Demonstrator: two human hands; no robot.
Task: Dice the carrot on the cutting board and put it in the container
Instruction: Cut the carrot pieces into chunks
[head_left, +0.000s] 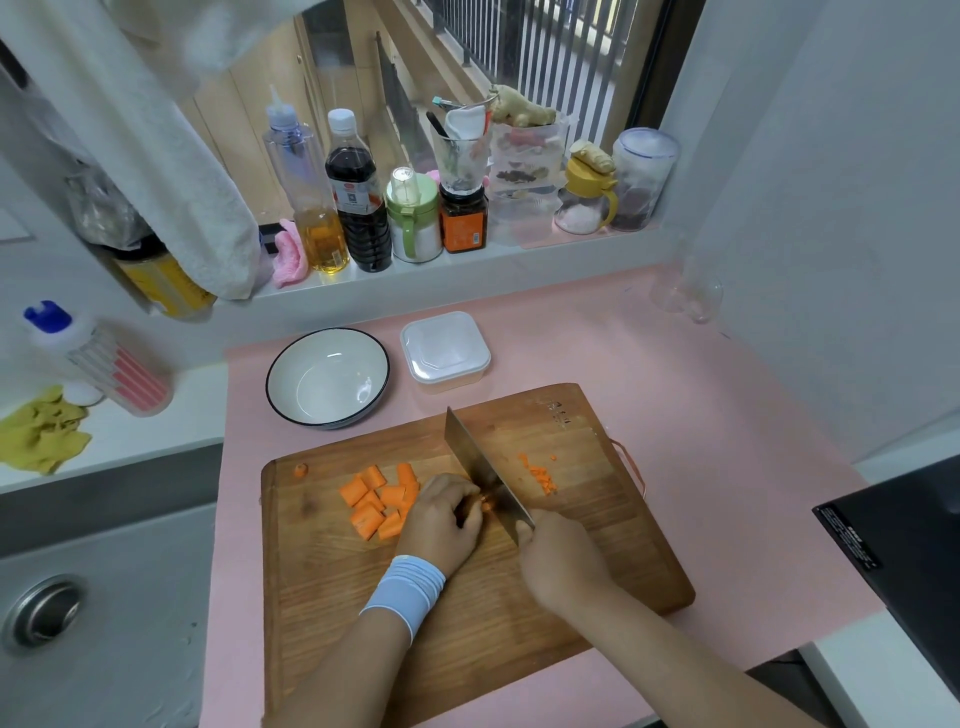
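Cutting board (634, 519): wooden, lying on the pink mat (727, 441), and everything below is placed from it.
Left hand (441, 519): near the board's middle, with a pale blue wristband (405, 592) behind it; the fingers are curled down over a short carrot piece (485, 503) and pin it to the wood.
Carrot piece: it peeks out from under the left fingertips, right against the near part of the blade, on the blade's left face.
Right hand (561, 561): over the near right part of the board, wrapped closed around the handle of the cleaver (480, 467); the handle itself is hidden inside the fist.
Cleaver: the blade runs from the right hand towards the board's far edge, with its edge down beside the left fingers.
Carrot chunks (379, 501): a loose heap of larger pieces on the board's left half, touching the left hand's outer side.
Diced carrot (543, 478): a small scatter of cubes on the board, just right of the blade and well clear of both hands.
Carrot end (300, 470): alone near the board's far left corner.
Container (445, 347): square, white plastic, on the mat just beyond the board's far edge.
Bowl (311, 374): dark-rimmed, beyond the board's far left edge, beside the container.
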